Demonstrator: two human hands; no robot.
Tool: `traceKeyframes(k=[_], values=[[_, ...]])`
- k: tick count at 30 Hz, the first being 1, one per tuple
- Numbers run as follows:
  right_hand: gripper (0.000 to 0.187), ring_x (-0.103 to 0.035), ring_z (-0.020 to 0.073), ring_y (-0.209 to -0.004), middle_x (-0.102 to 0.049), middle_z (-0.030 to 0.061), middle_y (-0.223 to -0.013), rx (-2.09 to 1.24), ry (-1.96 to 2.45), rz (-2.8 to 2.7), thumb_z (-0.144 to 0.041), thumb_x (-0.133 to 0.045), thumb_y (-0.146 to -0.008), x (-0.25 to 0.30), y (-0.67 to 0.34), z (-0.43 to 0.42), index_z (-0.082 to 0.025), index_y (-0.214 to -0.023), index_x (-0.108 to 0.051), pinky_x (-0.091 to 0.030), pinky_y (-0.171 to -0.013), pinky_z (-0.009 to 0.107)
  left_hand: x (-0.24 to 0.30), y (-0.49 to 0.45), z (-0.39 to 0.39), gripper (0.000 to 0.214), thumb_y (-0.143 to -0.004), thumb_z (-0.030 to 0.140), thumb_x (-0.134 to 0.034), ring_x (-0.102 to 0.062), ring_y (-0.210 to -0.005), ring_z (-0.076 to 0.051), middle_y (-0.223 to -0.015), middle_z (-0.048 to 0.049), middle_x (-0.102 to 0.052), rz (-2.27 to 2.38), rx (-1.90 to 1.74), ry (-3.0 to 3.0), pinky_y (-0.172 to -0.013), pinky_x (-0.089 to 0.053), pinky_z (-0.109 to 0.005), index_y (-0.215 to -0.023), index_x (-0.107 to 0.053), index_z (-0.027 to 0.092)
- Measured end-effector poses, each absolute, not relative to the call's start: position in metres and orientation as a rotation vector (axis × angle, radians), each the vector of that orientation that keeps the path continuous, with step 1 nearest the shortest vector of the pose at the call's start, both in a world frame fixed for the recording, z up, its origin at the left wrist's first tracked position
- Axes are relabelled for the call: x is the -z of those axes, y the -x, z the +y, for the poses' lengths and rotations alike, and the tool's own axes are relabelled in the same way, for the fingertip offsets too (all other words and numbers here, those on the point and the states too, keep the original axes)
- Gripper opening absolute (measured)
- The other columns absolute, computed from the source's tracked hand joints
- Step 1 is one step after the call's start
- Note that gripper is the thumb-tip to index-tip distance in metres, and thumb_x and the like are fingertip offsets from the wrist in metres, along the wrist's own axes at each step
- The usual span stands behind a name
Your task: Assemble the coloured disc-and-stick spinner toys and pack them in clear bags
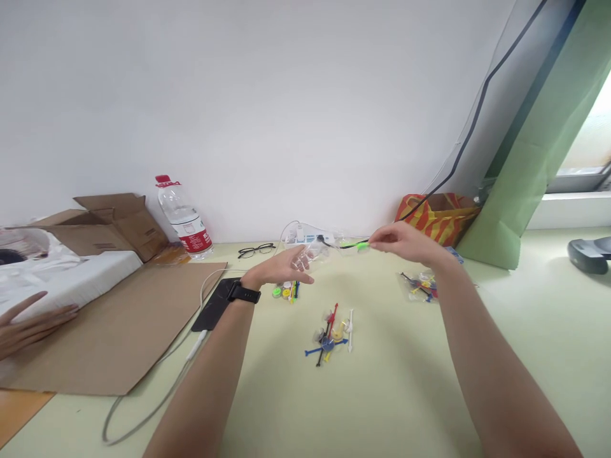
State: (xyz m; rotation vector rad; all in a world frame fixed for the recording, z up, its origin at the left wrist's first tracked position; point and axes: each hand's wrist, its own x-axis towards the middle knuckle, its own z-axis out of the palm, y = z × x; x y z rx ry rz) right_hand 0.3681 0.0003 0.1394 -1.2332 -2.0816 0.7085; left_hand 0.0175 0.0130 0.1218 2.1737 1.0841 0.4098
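My left hand [279, 267], with a black watch on its wrist, hovers over the table with thumb and fingers apart. A crumpled clear plastic bag [319, 250] is right at its fingertips; I cannot tell whether they touch. Further right, my right hand [403, 242] pinches a bright green plastic piece [363, 246], whose exact shape is unclear. Below and between the hands lies a loose pile of coloured arrow spinners [327, 343] in red, blue, black, yellow and white. Partly behind my left hand sits a smaller group of coloured plastic parts [286, 291].
Bagged arrow spinners [422, 286] lie at right, before a red-yellow bag [436, 213]. A power strip [305, 235], glasses [256, 250] and water bottle [188, 222] line the wall. At left are a phone [217, 305], cardboard [119, 318] and another person's hand [33, 324].
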Motion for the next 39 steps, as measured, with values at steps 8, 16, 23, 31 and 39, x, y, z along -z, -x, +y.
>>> traceKeyframes(k=[8,16,23,31,39], values=[[0.034,-0.061,0.0194,-0.076,-0.072,0.0068,-0.086,-0.513,1.205,-2.024,-0.051,-0.066,-0.087,-0.164,-0.359,-0.024,-0.019,-0.09,-0.076,-0.047,-0.068,0.032,-0.128,-0.029,0.006,0.07,-0.068,0.055,-0.082,-0.064,-0.105,-0.028,-0.118,-0.0071,-0.066,1.039,-0.379,-2.311,-0.084,-0.051,-0.034,-0.127,-0.059,0.025],[0.022,-0.063,0.0209,-0.084,-0.075,0.0063,-0.098,-0.493,1.199,-2.237,-0.032,-0.059,-0.088,-0.161,-0.337,-0.027,-0.021,-0.095,-0.077,-0.048,-0.074,0.031,-0.135,-0.035,0.0,0.058,-0.073,0.051,-0.08,-0.063,-0.105,-0.027,-0.118,-0.0075,-0.066,0.991,-0.385,-2.301,-0.088,-0.049,-0.035,-0.121,-0.06,0.023],[0.023,-0.06,0.0195,-0.076,-0.074,0.0063,-0.094,-0.588,1.118,-2.166,-0.032,-0.06,-0.088,-0.169,-0.331,-0.034,-0.022,-0.098,-0.078,-0.045,-0.066,0.03,-0.133,-0.042,-0.002,0.047,-0.076,0.041,-0.076,-0.063,-0.093,-0.024,-0.104,-0.0045,-0.065,0.959,-0.393,-2.221,-0.08,-0.05,-0.035,-0.118,-0.062,0.024],[0.021,-0.06,0.0189,-0.075,-0.069,0.0047,-0.084,-0.54,1.157,-1.842,-0.033,-0.065,-0.084,-0.161,-0.333,-0.021,-0.021,-0.097,-0.075,-0.047,-0.067,0.03,-0.138,-0.046,-0.007,0.07,-0.07,0.038,-0.081,-0.059,-0.104,-0.026,-0.116,-0.0061,-0.062,0.928,-0.388,-2.322,-0.085,-0.049,-0.035,-0.135,-0.057,0.028],[0.021,-0.063,0.0171,-0.074,-0.071,0.0061,-0.082,-0.782,1.098,-1.701,-0.035,-0.072,-0.078,-0.151,-0.313,-0.015,-0.017,-0.089,-0.07,-0.048,-0.066,0.028,-0.132,-0.044,-0.004,0.071,-0.069,0.042,-0.084,-0.057,-0.094,-0.024,-0.11,-0.0063,-0.059,0.962,-0.471,-2.458,-0.079,-0.046,-0.034,-0.133,-0.056,0.028]])
